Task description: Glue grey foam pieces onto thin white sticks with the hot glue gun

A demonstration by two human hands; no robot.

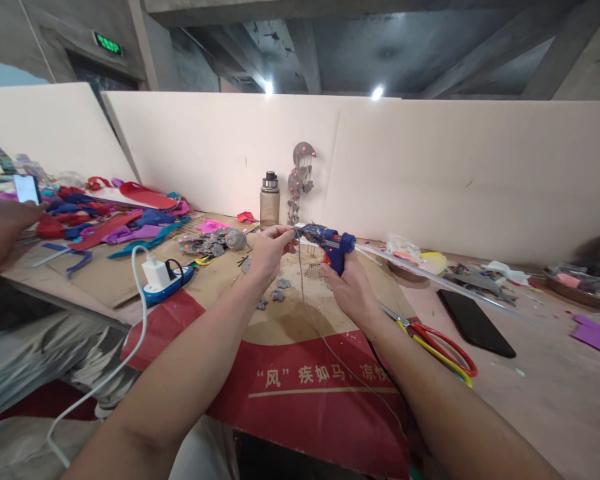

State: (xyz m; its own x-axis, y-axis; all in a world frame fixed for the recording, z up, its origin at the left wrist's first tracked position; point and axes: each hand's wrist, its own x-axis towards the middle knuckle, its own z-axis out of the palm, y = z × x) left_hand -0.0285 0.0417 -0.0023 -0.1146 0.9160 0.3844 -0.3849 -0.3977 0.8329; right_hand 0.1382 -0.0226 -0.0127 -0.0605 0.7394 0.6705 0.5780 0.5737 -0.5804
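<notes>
My right hand [347,277] is wrapped round the handle of a blue glue gun [333,243], whose nozzle points left. A long clear glue stick [420,267] runs out of its back to the right. My left hand [275,250] pinches a thin grey cord [301,280] close to the nozzle; the cord hangs down and trails over the red part of the cardboard [305,400]. Whether the nozzle touches the cord cannot be made out. Several small grey flower shapes [278,294] lie below my left hand.
Behind stand a bottle [270,203] and a grey moon-shaped hanging ornament [304,157]. A power strip [167,283] and coloured felt scraps [105,223] lie left, near another person's hand [3,230]. Scissors [443,347] and a black phone [475,323] lie right.
</notes>
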